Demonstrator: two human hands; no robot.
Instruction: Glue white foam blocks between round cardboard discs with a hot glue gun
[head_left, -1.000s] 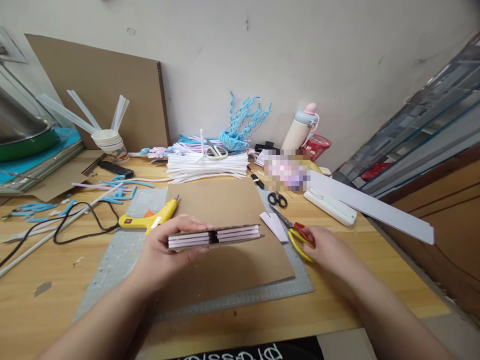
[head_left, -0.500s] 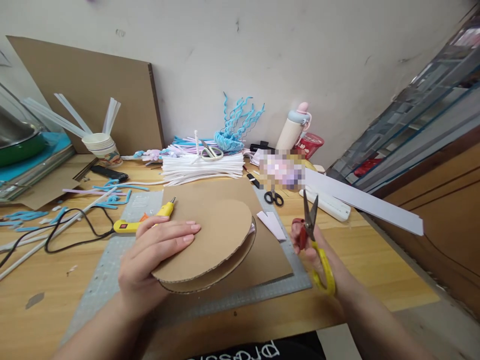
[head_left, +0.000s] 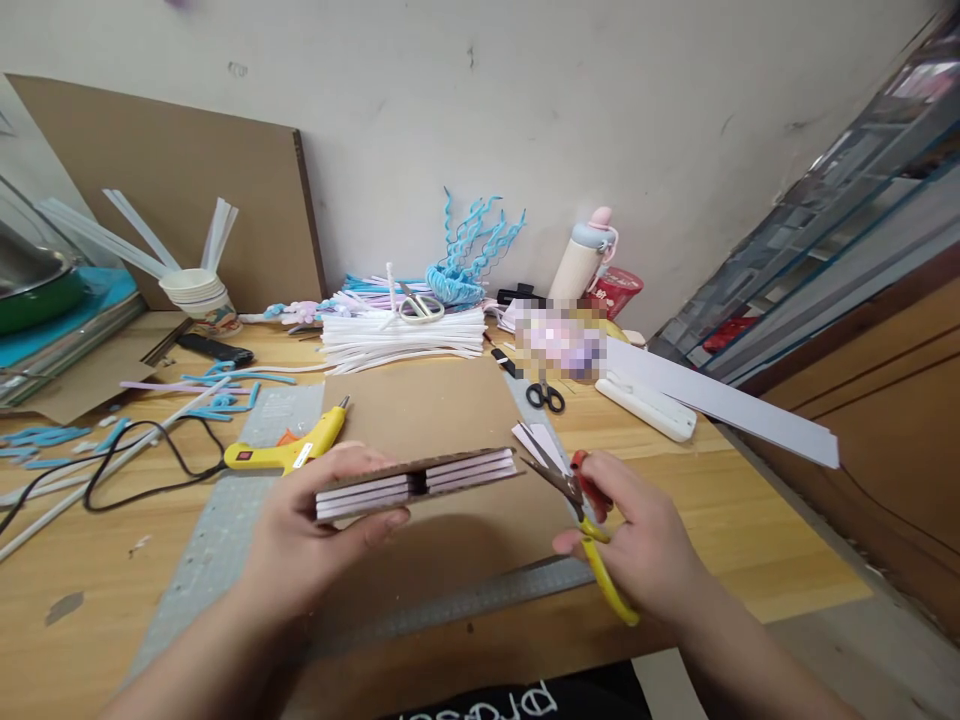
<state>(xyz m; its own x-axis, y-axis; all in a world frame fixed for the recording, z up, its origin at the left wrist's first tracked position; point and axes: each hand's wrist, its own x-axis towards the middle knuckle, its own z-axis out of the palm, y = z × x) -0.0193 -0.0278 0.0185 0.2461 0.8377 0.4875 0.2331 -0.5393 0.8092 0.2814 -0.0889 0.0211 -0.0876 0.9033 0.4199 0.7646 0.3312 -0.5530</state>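
Observation:
My left hand [head_left: 322,520] grips a cardboard disc piece [head_left: 450,482], fingers on top and thumb below. It is tilted so its edge faces me, and pale lilac layered strips show between two brown cardboard sheets, with a dark gap between the strips. In my right hand [head_left: 637,520] is a pair of scissors [head_left: 583,505] with red and yellow handles. Their parted blades point left, close to the disc's right end; whether they touch it I cannot tell. Beneath lies a cardboard sheet [head_left: 435,400] on a grey cutting mat [head_left: 202,560].
A yellow hot glue gun [head_left: 289,455] with a black cord lies left of my left hand. Black-handled scissors [head_left: 545,397], white fuzzy stems [head_left: 405,335] and a white power strip [head_left: 649,408] lie behind. Paper cups [head_left: 199,295] stand back left, a bottle [head_left: 577,262] back right.
My left hand has tipped the cardboard piece up from nearly flat, so its layered edge shows. My right hand has brought the scissors left and turned the blades toward the piece.

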